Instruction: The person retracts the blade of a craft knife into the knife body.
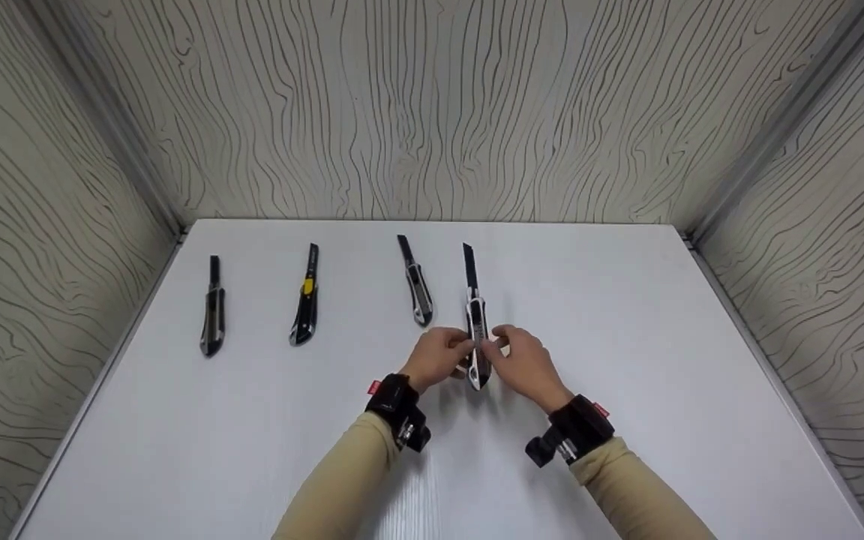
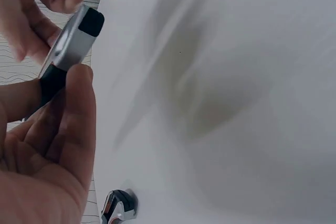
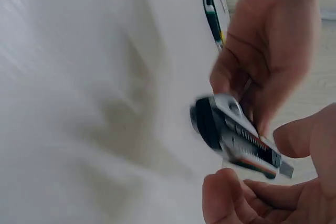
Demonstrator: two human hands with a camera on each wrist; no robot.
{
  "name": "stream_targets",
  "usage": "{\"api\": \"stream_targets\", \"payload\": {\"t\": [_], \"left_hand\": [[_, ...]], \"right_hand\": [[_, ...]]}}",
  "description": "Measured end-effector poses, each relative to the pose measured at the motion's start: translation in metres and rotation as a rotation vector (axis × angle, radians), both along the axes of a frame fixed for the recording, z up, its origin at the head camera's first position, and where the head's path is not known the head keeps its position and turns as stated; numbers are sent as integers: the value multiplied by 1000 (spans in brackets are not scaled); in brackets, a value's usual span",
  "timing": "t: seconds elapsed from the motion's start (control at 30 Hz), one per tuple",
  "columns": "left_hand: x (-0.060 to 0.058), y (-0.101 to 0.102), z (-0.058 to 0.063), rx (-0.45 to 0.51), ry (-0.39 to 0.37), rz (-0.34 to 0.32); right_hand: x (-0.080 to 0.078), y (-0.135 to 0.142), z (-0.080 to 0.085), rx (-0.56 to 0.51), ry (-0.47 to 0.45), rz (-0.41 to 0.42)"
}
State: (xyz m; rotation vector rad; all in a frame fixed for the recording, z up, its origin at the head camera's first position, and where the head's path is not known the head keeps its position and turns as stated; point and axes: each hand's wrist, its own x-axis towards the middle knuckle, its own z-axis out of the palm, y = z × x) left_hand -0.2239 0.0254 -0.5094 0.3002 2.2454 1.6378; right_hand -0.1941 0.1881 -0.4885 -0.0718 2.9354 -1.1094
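In the head view my left hand [image 1: 436, 356] pinches a silver-and-black snap-off utility knife [image 1: 478, 337] near its lower end, its dark blade end pointing away from me. The left wrist view shows the left thumb and fingers [image 2: 79, 124] on either side of the handle. From the other side my right hand [image 1: 526, 364] comes close, its thumb at the handle. In the right wrist view the right fingers [image 3: 223, 195] are loosely bent and apart from the knife; whether the thumb touches it is hard to tell.
On the white table [image 1: 627, 465] lie a silver-and-black utility knife [image 1: 418, 289] just left of the held one, a black one with a yellow slider [image 1: 308, 286], and another silver-and-black knife [image 1: 213, 315] at far left. Wood-grain-patterned panels [image 1: 402, 112] enclose the back and sides.
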Motion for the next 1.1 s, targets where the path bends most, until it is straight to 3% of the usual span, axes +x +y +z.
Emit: {"api": "stream_targets", "payload": {"t": [0.13,0.27,0.4,0.53,0.73,0.97,1.1], "left_hand": [[5,1,1,8,-6,-25],[10,4,4,5,20,-58],[12,7,4,-16,58,-85],[13,6,1,-16,63,-84],[18,1,-3,31,5,-72],[30,-5,-13,52,-97,-178],[34,-3,-20,68,-77,-163]], "right_hand": [[-14,7,3,-124,-92,-58],[-25,8,2,-331,-188,-59],[-31,6,-3,-470,-217,-83],[-34,3,-5,-513,-226,-123],[-34,-1,-5,-499,-211,-139],[-38,-1,-5,-518,-238,-169],[-41,-2,-6,-540,-278,-164]]}}
